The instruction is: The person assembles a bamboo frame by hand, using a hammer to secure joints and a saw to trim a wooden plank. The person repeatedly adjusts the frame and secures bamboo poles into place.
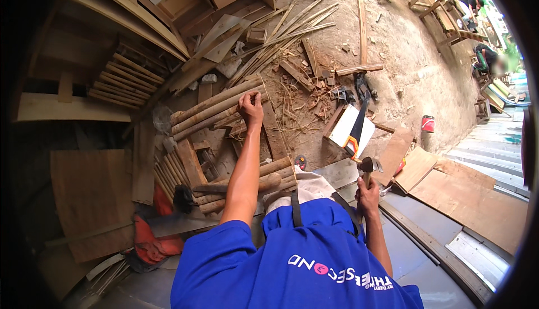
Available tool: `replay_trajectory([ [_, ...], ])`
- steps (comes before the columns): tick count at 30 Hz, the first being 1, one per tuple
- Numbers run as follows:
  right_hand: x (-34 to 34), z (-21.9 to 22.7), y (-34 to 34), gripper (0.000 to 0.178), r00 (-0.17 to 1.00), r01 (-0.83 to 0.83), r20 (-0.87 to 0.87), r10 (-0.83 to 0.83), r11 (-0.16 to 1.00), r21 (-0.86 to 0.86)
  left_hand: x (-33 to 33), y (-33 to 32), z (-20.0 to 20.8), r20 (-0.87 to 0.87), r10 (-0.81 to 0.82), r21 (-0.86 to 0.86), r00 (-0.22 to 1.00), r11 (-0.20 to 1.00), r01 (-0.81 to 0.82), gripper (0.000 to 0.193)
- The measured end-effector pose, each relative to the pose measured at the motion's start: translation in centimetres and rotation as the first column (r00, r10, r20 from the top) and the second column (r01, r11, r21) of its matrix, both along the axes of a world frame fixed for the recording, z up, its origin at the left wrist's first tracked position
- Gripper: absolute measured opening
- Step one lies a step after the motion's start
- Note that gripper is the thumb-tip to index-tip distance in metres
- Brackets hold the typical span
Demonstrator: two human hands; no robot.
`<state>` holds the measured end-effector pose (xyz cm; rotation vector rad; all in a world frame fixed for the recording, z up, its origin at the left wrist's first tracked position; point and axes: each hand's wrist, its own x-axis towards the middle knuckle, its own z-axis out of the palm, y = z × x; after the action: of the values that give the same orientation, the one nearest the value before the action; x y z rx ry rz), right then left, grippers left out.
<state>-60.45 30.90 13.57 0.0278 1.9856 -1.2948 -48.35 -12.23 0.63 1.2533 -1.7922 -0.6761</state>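
My right hand (368, 197) is wrapped round the handle of a claw hammer (368, 166), its dark head raised above the fist. Out ahead, my left hand (251, 108) is closed, with the fingertips pressed together over the end of a row of round wooden poles (205, 108). Whatever those fingers pinch, if anything, is too small to make out. The poles are part of a low wooden frame, with more round poles (269, 182) close to my body under the left forearm.
A handsaw (357, 126) with an orange and black handle leans on a white board (343, 127). Wood scraps (300, 76) litter the dirt floor. A red can (428, 124) stands to the right, near plywood sheets (466, 197). Another person (488, 56) is at the far right.
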Motion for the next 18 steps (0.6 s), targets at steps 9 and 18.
replay_trajectory([
  [9,0.6,0.5,-1.6,0.027,0.999,-0.047,-0.001,0.047,0.999,-0.02,-0.5,0.0,0.0,0.068,0.081,-0.05,0.994,0.996,-0.078,0.015],
  [18,0.6,-0.3,-2.2,0.022,0.984,-0.171,-0.039,0.171,0.985,0.01,-0.5,0.0,-0.7,0.057,0.033,-0.1,0.998,0.995,-0.028,0.011],
])
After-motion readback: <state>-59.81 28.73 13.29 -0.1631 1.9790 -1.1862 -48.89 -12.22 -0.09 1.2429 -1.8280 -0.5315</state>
